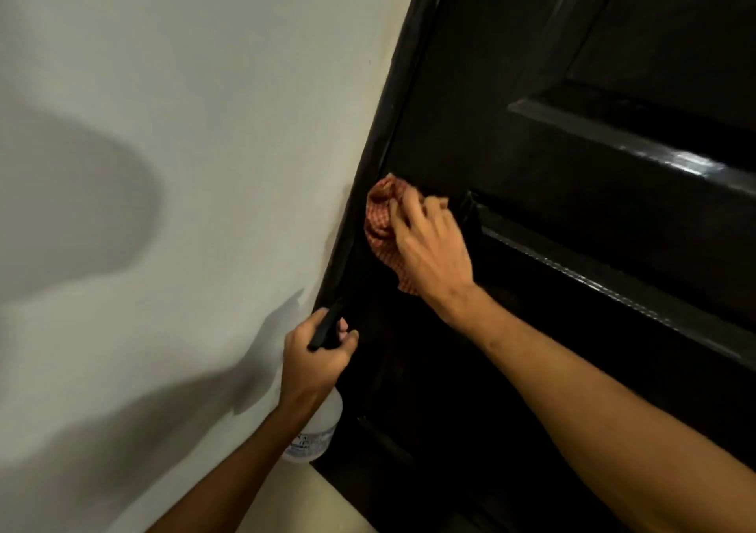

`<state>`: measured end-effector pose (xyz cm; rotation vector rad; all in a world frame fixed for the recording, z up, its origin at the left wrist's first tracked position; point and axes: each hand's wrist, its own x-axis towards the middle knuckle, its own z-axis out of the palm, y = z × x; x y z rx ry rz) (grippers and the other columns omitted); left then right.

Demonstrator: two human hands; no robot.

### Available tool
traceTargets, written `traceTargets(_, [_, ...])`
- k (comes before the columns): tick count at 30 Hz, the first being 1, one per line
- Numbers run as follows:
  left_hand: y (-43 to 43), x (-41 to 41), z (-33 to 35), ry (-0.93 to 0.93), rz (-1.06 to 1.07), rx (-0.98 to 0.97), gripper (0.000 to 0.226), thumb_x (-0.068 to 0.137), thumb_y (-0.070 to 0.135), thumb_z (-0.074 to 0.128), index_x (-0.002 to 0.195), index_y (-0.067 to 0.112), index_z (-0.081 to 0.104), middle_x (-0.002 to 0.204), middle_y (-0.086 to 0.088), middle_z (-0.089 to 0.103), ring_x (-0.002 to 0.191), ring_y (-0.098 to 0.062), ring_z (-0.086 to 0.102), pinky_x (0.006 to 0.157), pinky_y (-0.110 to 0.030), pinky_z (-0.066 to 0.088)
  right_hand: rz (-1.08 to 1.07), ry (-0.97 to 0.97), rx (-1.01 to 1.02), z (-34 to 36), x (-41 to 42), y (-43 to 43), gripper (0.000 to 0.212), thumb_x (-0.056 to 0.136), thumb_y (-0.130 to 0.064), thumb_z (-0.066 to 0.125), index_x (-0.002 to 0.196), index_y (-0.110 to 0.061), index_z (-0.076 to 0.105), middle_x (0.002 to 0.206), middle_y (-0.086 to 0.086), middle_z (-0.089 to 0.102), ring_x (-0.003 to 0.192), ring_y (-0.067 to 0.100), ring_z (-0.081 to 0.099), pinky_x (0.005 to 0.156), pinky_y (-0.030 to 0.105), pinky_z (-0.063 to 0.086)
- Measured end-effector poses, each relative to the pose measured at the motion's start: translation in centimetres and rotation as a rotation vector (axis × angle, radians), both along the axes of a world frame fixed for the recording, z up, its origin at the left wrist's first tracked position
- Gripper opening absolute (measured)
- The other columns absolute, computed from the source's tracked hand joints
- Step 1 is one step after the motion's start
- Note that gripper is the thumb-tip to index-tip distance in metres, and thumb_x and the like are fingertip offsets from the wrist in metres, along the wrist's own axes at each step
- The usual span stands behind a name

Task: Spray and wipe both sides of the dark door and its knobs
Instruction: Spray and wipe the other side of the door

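Observation:
The dark panelled door [552, 156] fills the right half of the view, tilted by the camera angle. My right hand [429, 246] presses a bunched red checked cloth [378, 215] against the door close to its left edge, beside a raised panel moulding. My left hand [317, 354] is lower, wrapped around the black trigger head of a clear spray bottle [319, 430] that hangs down beside the door frame. No knob shows in this view.
A pale wall [184, 164] covers the left half, with soft shadows of my arms on it. The black door frame [368, 205] runs diagonally between wall and door. A strip of light floor [323, 504] shows at the bottom.

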<state>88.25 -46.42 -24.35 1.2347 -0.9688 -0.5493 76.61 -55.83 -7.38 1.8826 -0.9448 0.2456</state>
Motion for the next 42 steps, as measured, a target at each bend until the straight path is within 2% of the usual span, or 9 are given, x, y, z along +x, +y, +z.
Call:
traceTargets(4, [0.7,-2.5,2.1,-0.002,-0.033,0.025,0.023,0.082,0.011,0.083,0.074,0.020,0.064,0.067,0.003,0.068,0.063,-0.014,0.066,0.065,-0.036,0.057,0.012,0.286,0.342,-4.7,-4.5,2.2,0.074,0.081,-0.027,0.075,0.146,-0.004,0.048,0.148,0.020,0.037,0.122,0.041,0.045,0.100,0.048,0.047])
traceTargets(11, [1.1,-3.2,8.9,-0.022,-0.047,-0.049,0.021,0.084,0.015,0.083,0.075,0.021,0.064,0.060,0.009,0.065,0.053,-0.009,0.062,0.054,-0.041,0.056,-0.065,-0.123,0.036,5.1,-8.5,3.5,0.061,0.081,-0.028,0.076,0.137,-0.009,0.059,0.138,0.018,0.048,0.108,0.037,0.051,0.083,0.043,0.048])
traceTargets(14, [1.2,-4.1,10.9,-0.022,-0.072,-0.068,0.022,0.083,0.016,0.083,0.075,0.024,0.064,0.062,0.008,0.065,0.055,-0.013,0.062,0.055,-0.044,0.056,-0.020,0.011,0.096,3.7,-10.4,4.2,0.060,0.076,-0.030,0.077,0.130,-0.007,0.063,0.139,0.019,0.047,0.110,0.038,0.049,0.088,0.045,0.049])
traceTargets(18, [0.7,-4.3,14.2,0.004,-0.098,-0.107,0.023,0.083,0.018,0.083,0.076,0.030,0.065,0.060,0.004,0.064,0.054,-0.020,0.062,0.053,-0.042,0.054,0.033,0.120,0.079,6.5,-11.0,4.4,0.038,0.084,-0.022,0.067,0.121,-0.012,0.068,0.140,0.019,0.048,0.115,0.037,0.049,0.094,0.045,0.051])
traceTargets(24, [0.4,-3.4,17.7,0.007,-0.049,-0.187,0.024,0.083,0.018,0.084,0.074,0.029,0.065,0.059,0.000,0.065,0.052,-0.024,0.062,0.052,-0.043,0.055,0.047,-0.174,-0.080,11.8,-6.6,2.8,0.062,0.085,-0.025,0.069,0.140,-0.001,0.053,0.136,0.020,0.049,0.110,0.037,0.051,0.088,0.047,0.050])
traceTargets(29, [-0.4,0.3,20.4,0.032,0.054,-0.223,0.018,0.081,0.016,0.087,0.077,0.024,0.071,0.060,0.006,0.068,0.054,-0.019,0.061,0.062,-0.043,0.057,0.161,0.129,0.060,9.5,-1.2,0.8,0.056,0.094,-0.043,0.038,0.132,-0.010,0.062,0.136,0.014,0.053,0.114,0.031,0.051,0.091,0.044,0.048])
traceTargets(31, [-0.4,0.7,21.4,-0.008,0.041,-0.231,0.019,0.081,0.017,0.087,0.076,0.023,0.070,0.058,0.004,0.067,0.052,-0.021,0.059,0.061,-0.043,0.056,0.143,0.035,-0.047,11.0,-3.2,0.8,0.056,0.089,-0.041,0.053,0.135,-0.010,0.061,0.138,0.014,0.053,0.115,0.031,0.049,0.093,0.043,0.048])
traceTargets(34, [0.3,-0.9,22.9,-0.079,-0.006,-0.244,0.018,0.083,0.017,0.085,0.076,0.019,0.069,0.057,-0.002,0.066,0.050,-0.024,0.059,0.054,-0.041,0.054,0.044,-0.190,-0.138,14.2,-9.2,2.9,0.095,0.058,-0.040,0.087,0.140,-0.004,0.055,0.139,0.018,0.053,0.113,0.034,0.047,0.094,0.047,0.048])
traceTargets(42, [4.3,-10.3,25.6,-0.101,-0.172,-0.243,0.019,0.085,0.017,0.083,0.075,0.020,0.067,0.058,-0.004,0.063,0.044,-0.015,0.056,0.044,-0.031,0.047,-0.214,-0.501,-0.099,13.7,-26.5,12.1,0.118,0.040,-0.046,0.097,0.141,-0.004,0.052,0.140,0.021,0.049,0.120,0.038,0.044,0.103,0.053,0.049])
